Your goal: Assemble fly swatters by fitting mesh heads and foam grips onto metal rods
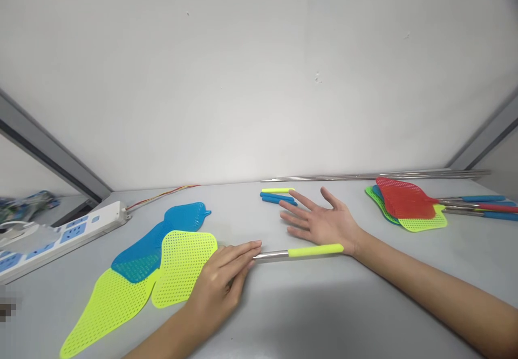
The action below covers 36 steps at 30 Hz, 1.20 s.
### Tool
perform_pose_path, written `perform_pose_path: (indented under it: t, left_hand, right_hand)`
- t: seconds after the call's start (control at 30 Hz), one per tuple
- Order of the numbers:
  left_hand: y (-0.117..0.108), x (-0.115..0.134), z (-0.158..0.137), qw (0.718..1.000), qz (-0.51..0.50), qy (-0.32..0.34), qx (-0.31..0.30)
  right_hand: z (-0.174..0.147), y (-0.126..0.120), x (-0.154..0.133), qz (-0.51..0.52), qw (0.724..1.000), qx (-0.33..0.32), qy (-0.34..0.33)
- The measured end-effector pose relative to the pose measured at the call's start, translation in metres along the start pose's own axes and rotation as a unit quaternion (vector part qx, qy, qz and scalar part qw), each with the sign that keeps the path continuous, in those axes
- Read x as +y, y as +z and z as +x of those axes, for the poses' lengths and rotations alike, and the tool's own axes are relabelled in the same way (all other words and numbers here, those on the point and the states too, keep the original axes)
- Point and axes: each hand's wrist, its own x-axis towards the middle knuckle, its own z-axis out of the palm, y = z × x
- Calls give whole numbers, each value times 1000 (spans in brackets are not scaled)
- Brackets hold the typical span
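My left hand [220, 280] is closed around the metal shaft of a fly swatter, whose yellow-green grip [315, 250] points right. A yellow-green mesh swatter head [184, 262] lies just left of this hand, and my fingers hide where head and shaft would meet. My right hand [324, 221] is open, palm up with fingers spread, and holds nothing. The end of the grip lies against the heel of this palm. More loose swatter heads, blue [184, 216] and yellow-green [105, 305], overlap at the left. Loose blue grips [277, 199] and one yellow grip [278, 190] lie beyond my right fingertips.
Fly swatters with red [404, 200], green and blue heads are stacked at the right. Thin metal rods [364, 177] lie along the white wall [259, 78]. A white power strip [73, 235] sits at the left, near thin coloured wires [162, 193]. All rest on a grey table [324, 316].
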Motion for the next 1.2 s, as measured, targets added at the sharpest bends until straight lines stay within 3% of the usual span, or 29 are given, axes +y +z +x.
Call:
perform_pose_path:
  t: [0.2,0.4,0.6,0.77,0.97,1.2]
  left_hand:
    - [-1,1,-1,999,12,29,-6]
    - [-3,2,0,996,52,18,64]
    - [-2,0,-1,997,49,38,34]
    - [-2,0,-3,998,42,51,-1]
    - [-3,3,-3,998,36,57,-9]
    - [-2,4,-4,998,23,60,-18]
  right_hand:
    - [1,4,3,-6,998,-18,58]
    - [-3,3,1,-27,992,-42,113]
    - [-9,4,-2,-86,951,-125,269]
    - [-9,2,-3,-120,926,-167,317]
    - [-5,-4,-3,-119,903,-172,375]
    - [-4,-15,0,-128,870,-226,419]
